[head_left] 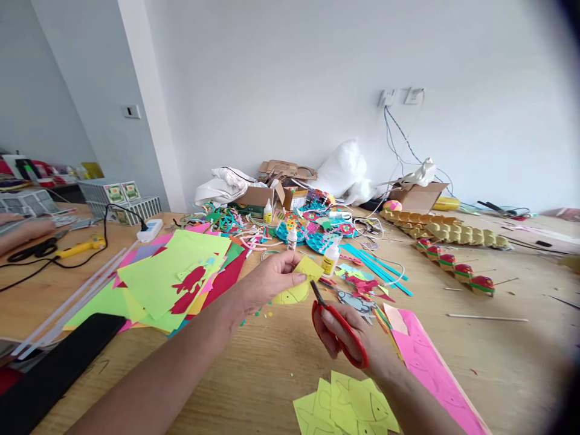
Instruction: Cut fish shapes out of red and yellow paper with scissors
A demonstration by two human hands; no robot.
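My left hand (283, 272) pinches a piece of yellow paper (309, 267) between thumb and fingers, above the middle of the table. A pencilled curve shows on its lower part. In my right hand (342, 329) are red-handled scissors (351, 338), their dark blades pointing up at the paper's right edge. Whether the blades are cutting into it I cannot tell. Below my right wrist lie several yellow paper pieces (347, 405) with fish outlines drawn on them. To the right, a pink paper strip (435, 368) carries similar outlines. A grey fish cutout (356, 301) rests just beyond the scissors.
Coloured paper sheets (167, 272) with red fish cutouts are piled on the left, beside a black phone-like slab (63, 368). Glue bottles (330, 258) and craft scraps stand ahead. Egg-carton strips (457, 269) lie right. Another person's arm (27, 232) shows far left, near a yellow glue gun (81, 246).
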